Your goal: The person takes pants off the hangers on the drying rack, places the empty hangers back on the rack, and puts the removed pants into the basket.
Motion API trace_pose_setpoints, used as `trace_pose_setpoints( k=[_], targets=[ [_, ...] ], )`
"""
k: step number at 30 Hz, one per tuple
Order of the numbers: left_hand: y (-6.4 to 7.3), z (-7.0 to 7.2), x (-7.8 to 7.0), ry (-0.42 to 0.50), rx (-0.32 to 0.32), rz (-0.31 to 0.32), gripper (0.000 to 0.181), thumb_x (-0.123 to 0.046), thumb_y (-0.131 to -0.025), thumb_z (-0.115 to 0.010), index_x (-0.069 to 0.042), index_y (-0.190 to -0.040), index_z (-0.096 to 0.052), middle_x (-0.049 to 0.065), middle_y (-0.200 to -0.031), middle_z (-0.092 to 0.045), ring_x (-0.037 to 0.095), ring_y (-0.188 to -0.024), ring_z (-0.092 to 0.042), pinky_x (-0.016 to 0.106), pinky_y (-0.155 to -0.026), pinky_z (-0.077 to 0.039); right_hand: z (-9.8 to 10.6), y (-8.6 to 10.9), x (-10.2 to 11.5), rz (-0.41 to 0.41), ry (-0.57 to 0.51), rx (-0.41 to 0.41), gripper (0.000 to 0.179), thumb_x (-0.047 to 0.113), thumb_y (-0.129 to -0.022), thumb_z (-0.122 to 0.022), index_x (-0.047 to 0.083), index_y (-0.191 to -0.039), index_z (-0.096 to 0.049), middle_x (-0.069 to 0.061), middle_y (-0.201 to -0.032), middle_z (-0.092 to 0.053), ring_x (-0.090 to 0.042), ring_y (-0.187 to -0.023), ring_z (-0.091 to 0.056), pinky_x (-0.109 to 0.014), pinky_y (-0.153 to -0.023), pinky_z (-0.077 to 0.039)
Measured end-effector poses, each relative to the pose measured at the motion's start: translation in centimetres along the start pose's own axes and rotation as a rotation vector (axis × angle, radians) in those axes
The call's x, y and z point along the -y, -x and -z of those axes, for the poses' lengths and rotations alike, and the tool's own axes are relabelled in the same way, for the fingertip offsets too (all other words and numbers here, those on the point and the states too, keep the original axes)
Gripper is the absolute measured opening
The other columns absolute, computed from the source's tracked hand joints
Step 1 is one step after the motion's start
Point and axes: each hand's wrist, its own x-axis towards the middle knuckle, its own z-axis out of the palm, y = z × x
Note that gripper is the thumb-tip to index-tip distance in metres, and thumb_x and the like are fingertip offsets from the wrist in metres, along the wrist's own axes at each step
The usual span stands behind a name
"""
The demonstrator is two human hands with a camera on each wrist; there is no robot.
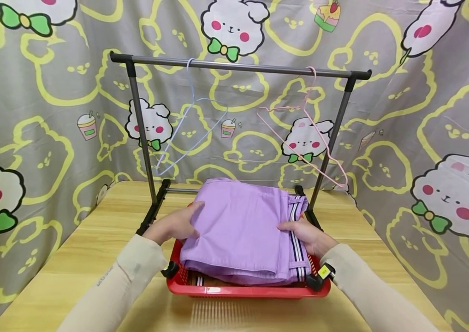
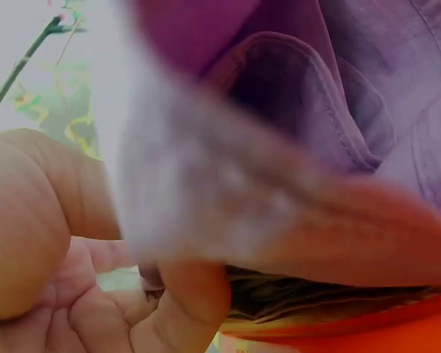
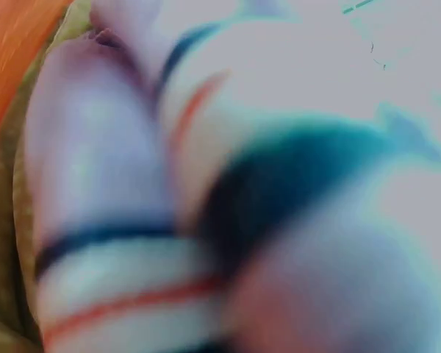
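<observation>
A folded purple garment (image 1: pixel 238 226) with a dark-and-white striped band along its right side lies over a red basket (image 1: pixel 213 290). At its left edge my left hand (image 1: pixel 178 225) grips the cloth, thumb on top; in the left wrist view, curled fingers (image 2: pixel 195 298) reach beneath the fabric. My right hand (image 1: pixel 309 235) holds the striped edge, its thumb above and the other fingers hidden below. Blurred purple cloth with stripes (image 3: pixel 103 162) fills the right wrist view. Under the garment, brownish cloth (image 1: pixel 213 282) shows inside the basket.
Behind the basket stands a grey metal clothes rack (image 1: pixel 238 67). From its bar hang a light blue hanger (image 1: pixel 176 131) on the left and a pink hanger (image 1: pixel 286 108) on the right. Black handle ends (image 1: pixel 170 269) sit on the basket's rim. A patterned curtain surrounds the wooden table (image 1: pixel 72 272).
</observation>
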Motion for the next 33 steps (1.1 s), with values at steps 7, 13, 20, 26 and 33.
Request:
trace_pose_setpoints(
  k=[7, 13, 20, 26, 33],
  targets=[
    [0.0, -0.7, -0.6, -0.253, 0.0, -0.049, 0.081, -0.009, -0.076, -0.082, -0.01, -0.146, -0.04, 0.023, -0.138, -0.048, 0.04, -0.117, -0.052, 0.049, -0.095, -0.045, -0.4, -0.3, 0.1, 0.053, 0.069, -0.104, 0.042, 0.006, -0.092, -0.06, 0.003, -0.126, -0.035, -0.012, -0.099, -0.06, -0.023, -0.086, -0.064, -0.042, -0.078, -0.054],
    [0.0, -0.5, -1.2, -0.362, -0.117, -0.042, 0.088, -0.02, -0.066, -0.091, -0.013, -0.142, -0.048, 0.028, -0.143, -0.033, 0.047, -0.131, -0.028, 0.057, -0.103, -0.033, -0.9, 0.0, 1.0, 0.162, 0.335, -0.303, 0.075, 0.008, -0.086, -0.07, -0.009, -0.141, -0.022, -0.03, -0.133, -0.044, -0.036, -0.119, -0.049, -0.047, -0.102, -0.04],
    [-0.4, -0.4, -1.8, -0.512, -0.144, -0.15, 0.111, -0.024, -0.054, -0.096, -0.023, -0.149, -0.038, 0.028, -0.156, -0.006, 0.053, -0.138, -0.014, 0.064, -0.106, -0.025, -1.1, 0.0, 2.3, 0.193, 0.787, -0.468, 0.125, 0.021, -0.077, -0.082, -0.008, -0.146, 0.019, -0.035, -0.152, 0.014, -0.047, -0.141, 0.005, -0.054, -0.114, -0.005],
    [-1.2, -1.3, -2.1, -0.613, -0.114, -0.219, 0.118, -0.018, -0.048, -0.097, -0.029, -0.149, -0.037, 0.027, -0.156, -0.009, 0.053, -0.139, -0.012, 0.064, -0.107, -0.023, -1.4, 0.1, 2.6, 0.286, 1.044, -0.585, 0.137, 0.03, -0.064, -0.091, 0.001, -0.152, 0.01, -0.03, -0.152, 0.022, -0.054, -0.139, 0.006, -0.065, -0.109, -0.001],
    [-2.1, -2.4, -2.3, -0.627, -0.001, -0.237, 0.118, 0.002, -0.045, -0.093, -0.031, -0.145, -0.042, 0.018, -0.15, -0.029, 0.042, -0.135, -0.028, 0.055, -0.098, -0.041, -2.9, -0.2, 2.6, 0.441, 1.245, -0.437, 0.119, 0.033, -0.062, -0.092, -0.002, -0.151, -0.021, -0.031, -0.155, -0.002, -0.052, -0.14, -0.006, -0.064, -0.11, -0.01]
  ],
)
